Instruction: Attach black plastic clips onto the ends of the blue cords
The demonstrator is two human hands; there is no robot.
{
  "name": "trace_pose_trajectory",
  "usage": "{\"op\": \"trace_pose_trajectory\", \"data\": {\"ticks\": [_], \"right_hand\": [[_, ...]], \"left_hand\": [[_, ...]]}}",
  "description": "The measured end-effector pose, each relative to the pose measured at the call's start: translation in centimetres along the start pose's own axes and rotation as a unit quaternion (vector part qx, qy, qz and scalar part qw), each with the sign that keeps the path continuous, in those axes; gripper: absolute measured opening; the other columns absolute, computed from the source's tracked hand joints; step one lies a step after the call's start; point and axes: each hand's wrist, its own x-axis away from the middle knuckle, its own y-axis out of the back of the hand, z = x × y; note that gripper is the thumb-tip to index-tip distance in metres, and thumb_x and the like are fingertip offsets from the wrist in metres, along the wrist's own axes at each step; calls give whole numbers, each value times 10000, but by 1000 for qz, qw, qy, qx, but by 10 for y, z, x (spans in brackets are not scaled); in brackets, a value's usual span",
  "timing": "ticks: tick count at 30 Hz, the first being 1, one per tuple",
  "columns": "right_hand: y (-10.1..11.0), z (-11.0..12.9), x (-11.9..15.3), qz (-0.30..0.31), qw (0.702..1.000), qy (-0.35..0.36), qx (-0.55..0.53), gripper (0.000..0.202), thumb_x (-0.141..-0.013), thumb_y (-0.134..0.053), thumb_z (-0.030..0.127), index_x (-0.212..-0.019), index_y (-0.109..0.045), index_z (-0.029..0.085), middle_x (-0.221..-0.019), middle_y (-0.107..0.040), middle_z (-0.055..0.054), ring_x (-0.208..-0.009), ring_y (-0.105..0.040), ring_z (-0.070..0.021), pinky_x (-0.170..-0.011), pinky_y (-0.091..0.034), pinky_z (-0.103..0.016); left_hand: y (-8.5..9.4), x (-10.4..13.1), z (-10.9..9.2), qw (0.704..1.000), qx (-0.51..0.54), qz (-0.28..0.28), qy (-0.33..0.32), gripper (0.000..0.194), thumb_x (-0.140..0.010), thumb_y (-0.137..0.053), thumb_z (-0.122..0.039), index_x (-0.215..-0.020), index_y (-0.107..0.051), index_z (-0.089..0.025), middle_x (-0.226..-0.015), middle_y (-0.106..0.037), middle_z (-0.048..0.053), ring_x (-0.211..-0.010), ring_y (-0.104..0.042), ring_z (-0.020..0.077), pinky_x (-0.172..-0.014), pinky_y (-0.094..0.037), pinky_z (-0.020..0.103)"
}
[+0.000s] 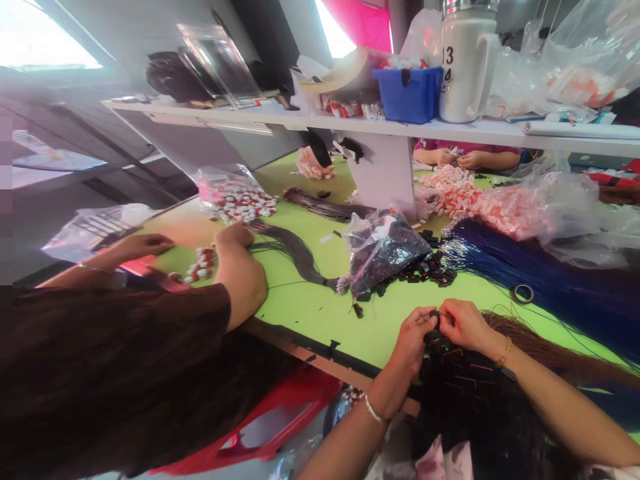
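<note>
My left hand [416, 335] and my right hand [464, 325] meet at the front edge of the green table. Between their fingertips is a small black plastic piece [435, 321], pinched from both sides; its finer shape is hidden by the fingers. Below the hands, a dark heap of black plastic pieces [463, 373] with thin reddish-brown strands lies near my lap. Brown wires [520, 333] run under and beyond my right wrist. Ahead of my hands sits a clear bag of black pieces [387, 250], with loose black pieces [440, 270] spilled beside it.
A co-worker's arm [245, 273] reaches over the table at left, near red-and-white pieces [240, 197] and dark wires [295, 247]. Blue wires [530, 280] and a tape roll [523, 293] lie right. The shelf [320, 122] bears a blue bin [409, 93] and white mug [463, 67]. Another person's hands [457, 157] work opposite.
</note>
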Motion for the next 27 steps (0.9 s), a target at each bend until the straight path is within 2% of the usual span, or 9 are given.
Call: {"op": "trace_pose_trajectory", "data": {"ticks": [4, 6, 9, 12, 16, 18, 21, 24, 27], "right_hand": [[2, -1, -3, -7, 1000, -4, -27, 76, -756, -510, 120, -719, -538, 180, -630, -549, 18, -558, -465, -100, -547, -338, -212], [16, -2, -7, -34, 998, -10, -56, 64, -795, -515, 166, -815, -574, 180, -713, -593, 0, -626, -516, -111, -597, -389, -222], [59, -5, -6, -117, 986, -51, -108, 148, -846, -513, 266, -942, -587, 181, -846, -632, -30, -741, -568, -131, -691, -451, -255], [113, -8, 16, -154, 976, -100, -121, 239, -846, -542, 360, -1002, -579, 182, -854, -641, -33, -738, -584, -140, -693, -476, -272], [162, -13, 87, -93, 985, -147, 4, 322, -816, -574, 408, -1049, -592, 186, -947, -659, -67, -820, -607, -182, -757, -492, -320], [168, -19, 132, -20, 986, -153, 67, 459, -761, -624, 448, -1151, -576, 210, -1122, -627, -93, -979, -595, -237, -848, -481, -370], [156, -34, 190, 73, 975, -156, 143, 788, -664, -701, 494, -1356, -440, 223, -1341, -489, -138, -1191, -486, -308, -972, -414, -428], [135, -49, 221, 60, 954, -169, 239, 918, -628, -711, 543, -1409, -372, 200, -1393, -426, -163, -1287, -370, -337, -1031, -328, -478], [120, -55, 223, 26, 943, -157, 292, 849, -688, -635, 613, -1381, -402, 182, -1339, -471, -180, -1233, -419, -330, -1024, -296, -499]], "left_hand": [[0, 1, 0, 999, -29, -15, -3, 279, -567, -711, -240, -810, -599, -163, -645, -594, -23, -532, -519, 98, -503, -365, 211], [6, 0, -3, 996, -67, -31, -51, 236, -591, -660, -225, -809, -585, -173, -672, -595, -21, -558, -523, 104, -520, -373, 215], [21, -2, -10, 967, -199, -48, -153, 233, -645, -621, -226, -871, -604, -173, -773, -625, 8, -655, -550, 123, -625, -420, 244], [32, -3, -21, 910, -341, -36, -233, 292, -719, -615, -318, -977, -622, -180, -898, -646, 52, -801, -584, 174, -765, -449, 315], [25, 3, -36, 837, -439, 8, -326, 318, -772, -594, -397, -1026, -623, -208, -1097, -618, 89, -1061, -537, 233, -950, -386, 390], [12, 9, -43, 819, -454, 52, -348, 294, -784, -588, -389, -1025, -626, -224, -1102, -615, 86, -1075, -527, 234, -971, -371, 395], [-16, 23, -50, 801, -461, 142, -355, 261, -774, -609, -365, -999, -646, -238, -1069, -627, 81, -1055, -532, 238, -966, -370, 388], [-46, 36, -52, 787, -453, 235, -346, 247, -744, -643, -355, -964, -671, -245, -1011, -647, 78, -1020, -537, 251, -953, -370, 383], [-78, 47, -44, 763, -438, 325, -348, 233, -703, -684, -363, -904, -687, -245, -927, -655, 81, -957, -548, 260, -926, -378, 375]]}}
